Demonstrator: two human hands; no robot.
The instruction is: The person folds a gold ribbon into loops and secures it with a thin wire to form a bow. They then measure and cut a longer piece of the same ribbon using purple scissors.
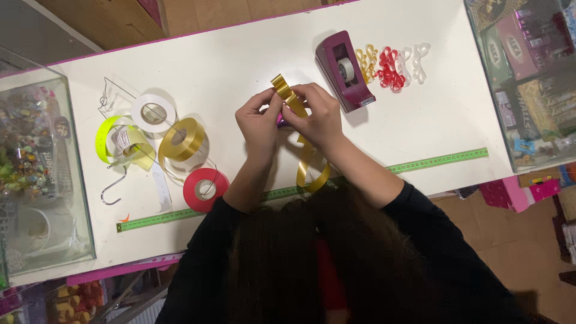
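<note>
1. On the broad white rectangular tabletop with its pink edging [420, 114]: work centred, near edge lined by a long green paper measuring tape [438, 159] running left to right, partly hidden under the forearms.
2. At either end: a clear glass display case of small trinkets [36, 180] on the left and a glass-topped case of boxed goods [528, 78] on the right, both hemming in sideways travel; open white surface only behind the hands and to their right, before the right case.
3. Left of centre: four flat spools of shiny gift ribbon, white [153, 112], neon yellow [114, 141], gold [181, 139] and red [206, 189], close together with a bent wire hook [114, 187] beside them; little free room there.
4. Just right of the hands: a dark maroon plastic tape dispenser [345, 71], and past it a row of finished looped ribbon bows in gold, red and white [393, 65].
5. At centre: left hand [259, 125] and right hand [317, 115] both pinched on a glossy gold ribbon strip [287, 95], folded into loops above the fingers, loose tail [312, 171] curling down toward the tape.
6. Judged: mid-way through looping a bow; next calls for steady pinch at the middle while fixing, dispenser within short reach.
</note>
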